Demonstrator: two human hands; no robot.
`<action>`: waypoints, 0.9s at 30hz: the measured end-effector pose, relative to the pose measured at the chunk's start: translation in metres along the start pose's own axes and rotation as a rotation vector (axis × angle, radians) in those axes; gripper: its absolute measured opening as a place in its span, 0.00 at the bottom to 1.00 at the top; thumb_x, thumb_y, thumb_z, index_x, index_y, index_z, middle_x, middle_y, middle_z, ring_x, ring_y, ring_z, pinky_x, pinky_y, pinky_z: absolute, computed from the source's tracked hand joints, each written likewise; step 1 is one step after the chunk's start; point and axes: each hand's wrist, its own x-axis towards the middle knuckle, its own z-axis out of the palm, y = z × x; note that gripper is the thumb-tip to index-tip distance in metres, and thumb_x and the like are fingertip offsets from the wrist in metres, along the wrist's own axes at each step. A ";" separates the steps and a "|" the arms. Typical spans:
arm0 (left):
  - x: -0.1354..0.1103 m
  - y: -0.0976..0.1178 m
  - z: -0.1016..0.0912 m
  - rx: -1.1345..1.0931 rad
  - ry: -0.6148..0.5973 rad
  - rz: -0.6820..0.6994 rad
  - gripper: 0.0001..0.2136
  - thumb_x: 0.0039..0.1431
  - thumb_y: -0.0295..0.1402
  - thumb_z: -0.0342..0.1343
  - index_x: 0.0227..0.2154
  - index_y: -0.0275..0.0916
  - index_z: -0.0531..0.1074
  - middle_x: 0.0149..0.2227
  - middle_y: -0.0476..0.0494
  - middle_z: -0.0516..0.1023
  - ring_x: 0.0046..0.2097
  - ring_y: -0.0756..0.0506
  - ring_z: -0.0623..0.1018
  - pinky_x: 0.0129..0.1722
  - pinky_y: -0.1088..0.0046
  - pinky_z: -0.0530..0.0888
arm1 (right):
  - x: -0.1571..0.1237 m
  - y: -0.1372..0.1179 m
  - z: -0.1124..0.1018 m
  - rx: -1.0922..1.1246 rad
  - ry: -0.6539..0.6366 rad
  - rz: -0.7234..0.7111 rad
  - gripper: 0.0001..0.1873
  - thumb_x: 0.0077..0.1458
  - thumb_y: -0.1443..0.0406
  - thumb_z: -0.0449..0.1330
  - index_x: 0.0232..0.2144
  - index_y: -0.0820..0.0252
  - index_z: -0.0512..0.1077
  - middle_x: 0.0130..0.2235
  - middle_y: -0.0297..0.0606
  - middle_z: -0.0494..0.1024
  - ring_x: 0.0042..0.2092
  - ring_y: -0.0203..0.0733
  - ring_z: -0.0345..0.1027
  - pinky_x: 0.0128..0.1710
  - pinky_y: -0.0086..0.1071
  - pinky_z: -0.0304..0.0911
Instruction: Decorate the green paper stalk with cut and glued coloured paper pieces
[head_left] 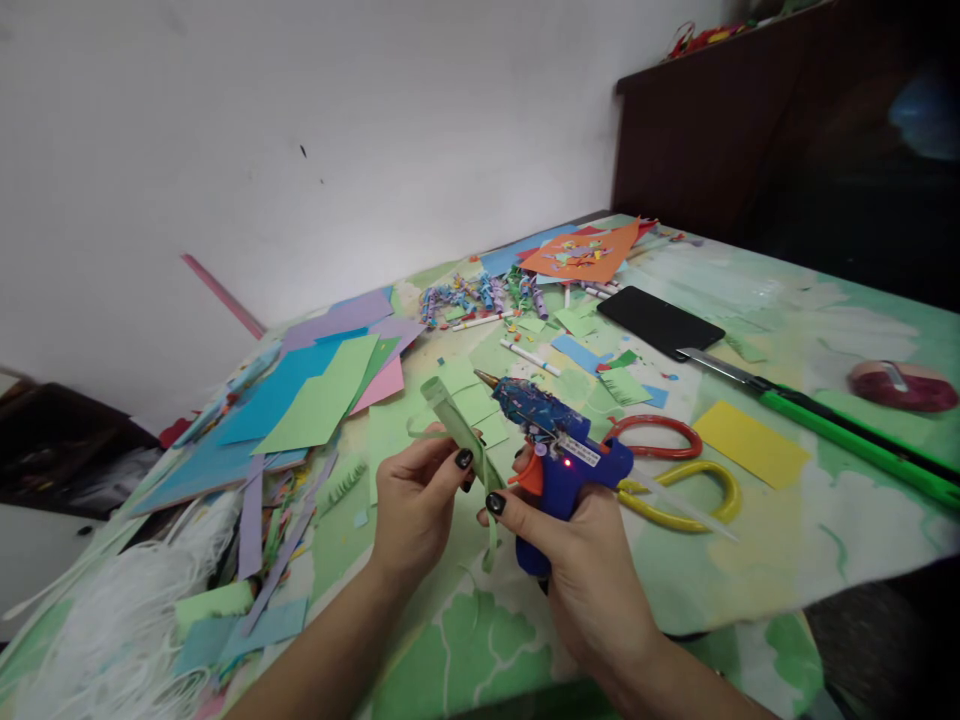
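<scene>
Over the tablecloth (757,550), the left hand (416,495) pinched a green paper roll (452,418); the right hand (596,570) gripped a glue gun (562,447) by its handle, just beside it. The roll looked light and crushable, best held gently midway; the gun, stiff and heavier.

Got blue on the glue gun (559,480) mid-frame, bright orange on its trigger (529,474), pale green on the paper roll (452,412), black on the nails (496,503). Also seeing red and yellow scissor handles (729,485) right of centre, plus green leafy print on the tablecloth (484,640), bottom middle.
</scene>
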 end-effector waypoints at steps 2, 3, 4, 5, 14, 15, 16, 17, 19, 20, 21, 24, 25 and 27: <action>0.000 0.002 0.001 -0.009 0.009 -0.020 0.08 0.42 0.34 0.66 0.27 0.37 0.81 0.22 0.47 0.72 0.24 0.53 0.67 0.22 0.78 0.65 | -0.001 -0.001 0.001 -0.040 0.029 -0.012 0.14 0.42 0.63 0.68 0.33 0.62 0.73 0.30 0.36 0.76 0.30 0.37 0.69 0.31 0.30 0.67; 0.000 0.004 0.002 -0.019 0.014 -0.038 0.08 0.42 0.35 0.66 0.27 0.37 0.81 0.23 0.46 0.73 0.23 0.53 0.67 0.22 0.78 0.65 | -0.001 -0.001 0.001 -0.058 0.044 -0.025 0.15 0.41 0.62 0.69 0.33 0.61 0.73 0.31 0.36 0.77 0.31 0.37 0.70 0.32 0.30 0.67; 0.000 0.005 0.002 -0.032 0.021 -0.057 0.08 0.42 0.35 0.66 0.27 0.38 0.80 0.23 0.46 0.73 0.23 0.53 0.67 0.22 0.78 0.65 | -0.001 -0.001 0.000 -0.069 0.059 -0.043 0.15 0.42 0.62 0.69 0.33 0.60 0.73 0.32 0.36 0.77 0.32 0.38 0.71 0.33 0.30 0.68; 0.000 0.007 0.002 -0.044 0.027 -0.077 0.08 0.41 0.36 0.66 0.26 0.38 0.80 0.22 0.46 0.73 0.23 0.53 0.67 0.22 0.78 0.65 | -0.001 -0.001 0.000 -0.072 0.075 -0.066 0.15 0.42 0.61 0.69 0.34 0.59 0.74 0.34 0.36 0.78 0.34 0.39 0.72 0.36 0.31 0.68; -0.002 0.008 0.002 -0.067 0.015 -0.210 0.11 0.39 0.37 0.67 0.27 0.37 0.80 0.20 0.46 0.74 0.23 0.52 0.69 0.23 0.77 0.65 | -0.004 -0.010 -0.003 -0.265 0.095 -0.244 0.08 0.50 0.62 0.63 0.34 0.55 0.78 0.37 0.34 0.80 0.39 0.40 0.74 0.42 0.32 0.69; -0.002 0.008 0.002 -0.067 0.010 -0.218 0.11 0.39 0.37 0.67 0.27 0.37 0.80 0.21 0.46 0.75 0.22 0.52 0.69 0.23 0.77 0.65 | -0.004 -0.011 -0.002 -0.287 0.077 -0.260 0.07 0.51 0.62 0.63 0.34 0.54 0.78 0.38 0.34 0.80 0.40 0.39 0.74 0.43 0.32 0.69; -0.002 0.007 0.002 -0.067 0.007 -0.221 0.11 0.39 0.37 0.67 0.27 0.37 0.80 0.21 0.45 0.75 0.22 0.52 0.69 0.23 0.77 0.65 | -0.004 -0.013 -0.001 -0.301 0.057 -0.275 0.07 0.51 0.63 0.62 0.35 0.53 0.78 0.38 0.33 0.80 0.41 0.39 0.74 0.44 0.32 0.69; -0.002 0.007 0.002 -0.067 0.004 -0.216 0.11 0.39 0.37 0.67 0.27 0.36 0.80 0.21 0.45 0.75 0.22 0.52 0.69 0.22 0.77 0.64 | -0.004 -0.014 0.000 -0.308 0.041 -0.290 0.07 0.52 0.63 0.61 0.35 0.53 0.78 0.39 0.33 0.80 0.42 0.39 0.74 0.45 0.31 0.69; -0.002 0.007 0.001 -0.059 -0.006 -0.199 0.10 0.40 0.36 0.67 0.27 0.36 0.80 0.21 0.45 0.75 0.22 0.53 0.68 0.22 0.78 0.64 | -0.003 -0.015 0.000 -0.327 0.037 -0.313 0.07 0.52 0.65 0.61 0.35 0.53 0.78 0.39 0.32 0.80 0.42 0.39 0.74 0.46 0.32 0.68; -0.003 0.006 0.001 -0.050 -0.012 -0.193 0.10 0.41 0.36 0.66 0.27 0.36 0.80 0.22 0.46 0.75 0.22 0.53 0.67 0.22 0.78 0.63 | -0.003 -0.015 0.001 -0.341 0.039 -0.320 0.08 0.52 0.65 0.61 0.35 0.52 0.78 0.38 0.32 0.80 0.42 0.39 0.74 0.47 0.32 0.68; -0.003 0.006 0.001 -0.041 -0.018 -0.190 0.10 0.41 0.37 0.66 0.27 0.36 0.80 0.22 0.46 0.75 0.22 0.53 0.67 0.22 0.78 0.63 | -0.003 -0.015 0.001 -0.354 0.040 -0.327 0.08 0.52 0.65 0.61 0.35 0.52 0.78 0.38 0.32 0.80 0.42 0.39 0.74 0.47 0.33 0.68; -0.003 0.006 0.000 -0.013 -0.027 -0.187 0.10 0.41 0.37 0.66 0.27 0.36 0.80 0.22 0.46 0.74 0.22 0.53 0.67 0.21 0.78 0.63 | -0.002 -0.015 0.000 -0.380 0.041 -0.343 0.08 0.52 0.65 0.60 0.36 0.52 0.78 0.39 0.33 0.80 0.43 0.41 0.74 0.48 0.35 0.68; -0.002 0.006 0.000 -0.009 -0.029 -0.184 0.11 0.41 0.37 0.66 0.27 0.36 0.80 0.22 0.46 0.73 0.22 0.53 0.67 0.21 0.78 0.63 | -0.002 -0.015 0.000 -0.384 0.045 -0.344 0.08 0.52 0.65 0.60 0.36 0.52 0.78 0.39 0.33 0.80 0.42 0.41 0.74 0.47 0.36 0.68; -0.002 0.006 0.000 -0.008 -0.034 -0.173 0.10 0.41 0.37 0.66 0.27 0.36 0.80 0.22 0.46 0.73 0.22 0.53 0.67 0.21 0.77 0.63 | -0.001 -0.015 0.000 -0.382 0.059 -0.337 0.08 0.51 0.64 0.61 0.35 0.53 0.78 0.38 0.34 0.81 0.42 0.43 0.74 0.46 0.38 0.69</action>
